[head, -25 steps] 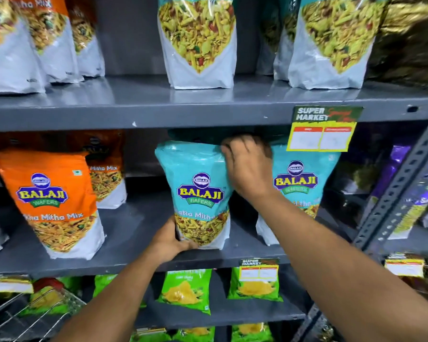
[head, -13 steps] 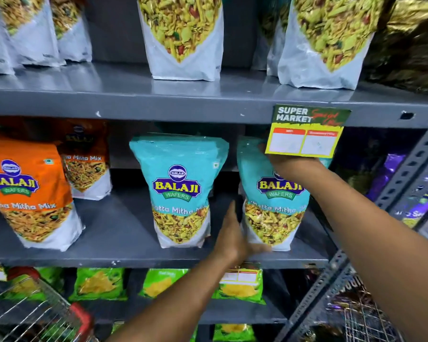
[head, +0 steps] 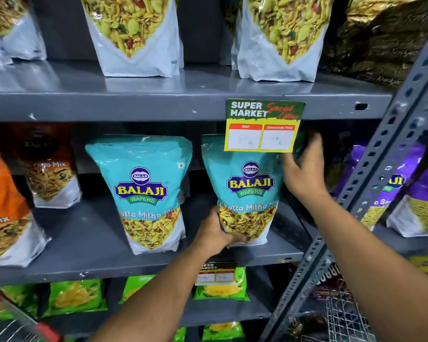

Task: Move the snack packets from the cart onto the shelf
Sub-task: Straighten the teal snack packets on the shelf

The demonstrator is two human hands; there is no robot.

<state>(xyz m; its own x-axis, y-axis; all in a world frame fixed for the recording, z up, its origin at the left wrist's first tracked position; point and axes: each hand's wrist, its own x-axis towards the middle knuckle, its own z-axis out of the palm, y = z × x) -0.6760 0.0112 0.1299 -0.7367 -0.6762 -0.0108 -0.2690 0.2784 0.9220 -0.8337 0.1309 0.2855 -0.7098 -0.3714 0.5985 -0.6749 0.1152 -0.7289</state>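
Observation:
Two teal Balaji snack packets stand upright on the grey middle shelf. The left teal packet stands free. Both my hands hold the right teal packet. My left hand grips its lower left corner. My right hand holds its upper right edge, partly behind a hanging price tag. The cart shows only as a wire corner with a red rim at the bottom left.
Orange packets stand at the shelf's left, purple ones beyond the slotted grey upright. White-bottomed packets fill the upper shelf, green packets the lower one. A wire basket sits at the bottom right.
Both hands left the left teal packet and went to the right one. My left hand has closed on its lower corner and my right hand has slid to its upper right edge.

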